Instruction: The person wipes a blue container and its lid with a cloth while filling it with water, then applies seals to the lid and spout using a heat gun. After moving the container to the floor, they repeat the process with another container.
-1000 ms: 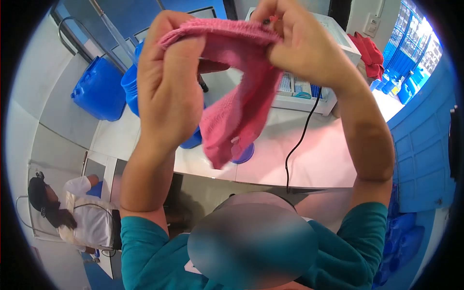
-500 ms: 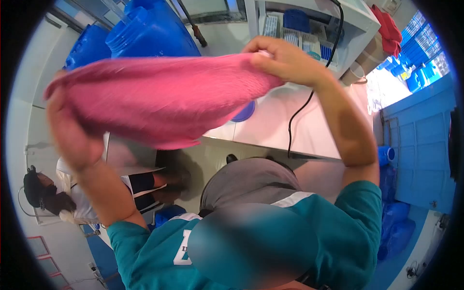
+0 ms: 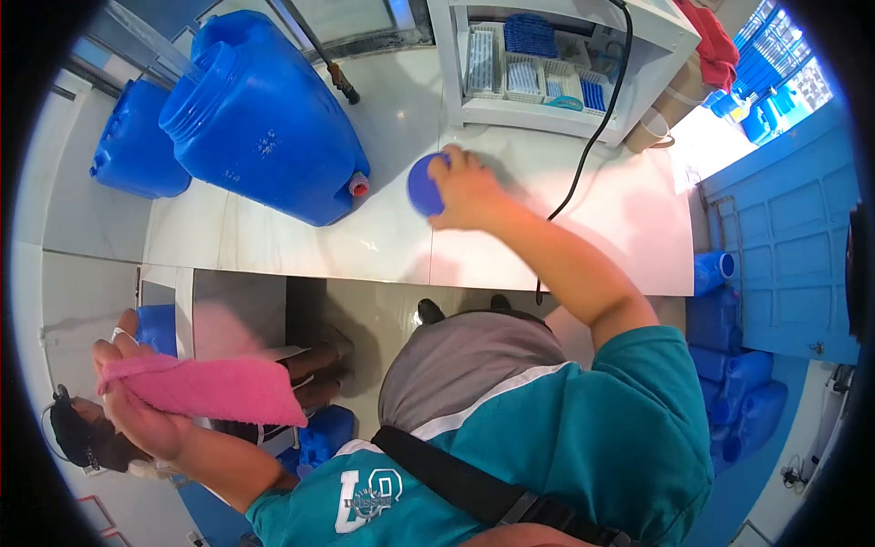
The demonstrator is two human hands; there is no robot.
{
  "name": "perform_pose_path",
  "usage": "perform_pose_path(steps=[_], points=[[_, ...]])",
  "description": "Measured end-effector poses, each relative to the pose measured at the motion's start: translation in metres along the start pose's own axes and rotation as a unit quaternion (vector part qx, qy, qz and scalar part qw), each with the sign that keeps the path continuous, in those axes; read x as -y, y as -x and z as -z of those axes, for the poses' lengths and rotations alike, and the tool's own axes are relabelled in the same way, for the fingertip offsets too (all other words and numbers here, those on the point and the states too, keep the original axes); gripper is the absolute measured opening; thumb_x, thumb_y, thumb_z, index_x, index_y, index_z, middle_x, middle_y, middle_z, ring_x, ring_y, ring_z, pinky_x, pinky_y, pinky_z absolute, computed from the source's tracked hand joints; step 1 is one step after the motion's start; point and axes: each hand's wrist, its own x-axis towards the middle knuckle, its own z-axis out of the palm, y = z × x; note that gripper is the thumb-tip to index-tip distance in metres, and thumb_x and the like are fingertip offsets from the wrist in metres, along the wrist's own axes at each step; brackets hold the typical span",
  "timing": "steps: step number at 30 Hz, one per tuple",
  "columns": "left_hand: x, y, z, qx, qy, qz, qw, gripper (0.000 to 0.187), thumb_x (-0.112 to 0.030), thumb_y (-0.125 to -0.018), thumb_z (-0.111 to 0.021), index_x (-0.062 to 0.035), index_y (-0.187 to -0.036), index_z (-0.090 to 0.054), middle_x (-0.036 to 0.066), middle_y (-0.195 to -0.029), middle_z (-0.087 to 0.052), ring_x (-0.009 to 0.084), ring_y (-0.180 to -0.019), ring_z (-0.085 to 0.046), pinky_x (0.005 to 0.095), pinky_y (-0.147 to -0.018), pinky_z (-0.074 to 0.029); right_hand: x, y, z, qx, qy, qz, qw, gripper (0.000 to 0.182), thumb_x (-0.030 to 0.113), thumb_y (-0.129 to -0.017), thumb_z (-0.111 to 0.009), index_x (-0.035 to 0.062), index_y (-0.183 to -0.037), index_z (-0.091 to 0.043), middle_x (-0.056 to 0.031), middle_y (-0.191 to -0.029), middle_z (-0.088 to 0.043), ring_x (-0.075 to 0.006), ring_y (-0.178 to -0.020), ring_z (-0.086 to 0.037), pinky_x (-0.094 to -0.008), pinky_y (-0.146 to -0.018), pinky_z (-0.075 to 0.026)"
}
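Note:
A pink cloth [image 3: 214, 387] hangs folded from my left hand [image 3: 137, 401], whose fingers are closed round one end of it, low at the left and off the counter's edge. On the white counter [image 3: 383, 246], my right hand [image 3: 467, 190] grips a round blue lid [image 3: 424, 185] by its right side. The thumb and fingers cover part of that rim. To the left of the lid lies a large blue water jug [image 3: 273, 128], with a small red-capped spout [image 3: 359, 185] at its near end.
A second blue jug [image 3: 146, 141] is at the far left. A white shelf [image 3: 547, 114] with baskets stands at the back, and a black cable [image 3: 583, 178] trails over the counter. Another person [image 3: 77, 433] is at the lower left. Several blue containers [image 3: 752, 410] stand at the right.
The cloth was stretched between both hands above the counter. My right hand has let it go and taken hold of the blue lid; my left hand has lowered with the cloth.

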Motion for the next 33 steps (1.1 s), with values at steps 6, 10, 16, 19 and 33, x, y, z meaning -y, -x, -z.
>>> perform_pose_path(steps=[6, 10, 16, 19, 33], points=[[0.013, 0.005, -0.017, -0.004, 0.012, 0.015, 1.000, 0.035, -0.033, -0.092, -0.064, -0.0076, -0.105, -0.043, 0.006, -0.097, -0.047, 0.0079, -0.070, -0.042, 0.0234, -0.063, -0.040, -0.069, -0.010, 0.001, 0.022, 0.082, -0.155, 0.984, 0.092, 0.035, -0.067, -0.085, 0.0036, -0.142, -0.040, -0.0240, -0.143, -0.037, -0.0473, -0.131, -0.041, -0.0553, -0.102, -0.046], [0.026, 0.000, -0.048, 0.031, 0.021, 0.051, 0.998, 0.034, -0.033, -0.091, -0.065, -0.0093, -0.100, -0.042, 0.005, -0.092, -0.048, 0.0078, -0.070, -0.042, 0.0232, -0.062, -0.039, -0.073, -0.002, -0.003, 0.030, 0.071, -0.160, 0.984, 0.093, 0.038, -0.067, -0.086, 0.0031, -0.141, -0.042, -0.0243, -0.143, -0.037, -0.0488, -0.133, -0.039, -0.0569, -0.103, -0.044], [0.036, -0.019, -0.131, 0.131, 0.011, 0.063, 0.989, 0.016, -0.019, -0.093, -0.050, -0.0051, -0.100, -0.045, 0.005, -0.085, -0.050, 0.0087, -0.075, -0.042, 0.0226, -0.065, -0.033, 0.062, 0.043, 0.074, -0.090, -0.328, 0.249, 0.907, 0.067, 0.039, -0.077, -0.087, 0.0057, -0.123, -0.052, -0.0186, -0.125, -0.056, -0.0325, -0.121, -0.057, -0.0413, -0.101, -0.046], [0.026, -0.020, -0.156, 0.105, 0.024, 0.064, 0.992, 0.016, -0.019, -0.094, -0.051, -0.0063, -0.100, -0.045, 0.004, -0.085, -0.050, 0.0080, -0.075, -0.042, 0.0211, -0.064, -0.033, 0.110, 0.066, 0.091, -0.002, -0.328, 0.284, 0.901, 0.058, 0.036, -0.079, -0.086, 0.0069, -0.118, -0.055, -0.0136, -0.107, -0.065, -0.0257, -0.099, -0.065, -0.0390, -0.086, -0.050], [0.061, -0.004, -0.042, 0.086, -0.262, 0.148, 0.950, 0.019, -0.027, -0.109, -0.049, -0.0087, -0.105, -0.051, -0.005, -0.090, -0.047, 0.0034, -0.080, -0.039, 0.0196, -0.070, -0.035, -0.010, 0.054, 0.143, 0.156, -0.182, 0.280, 0.930, 0.026, 0.017, -0.082, -0.076, 0.0016, -0.099, -0.063, -0.0107, -0.086, -0.065, -0.0240, -0.078, -0.061, -0.0347, -0.071, -0.049]])
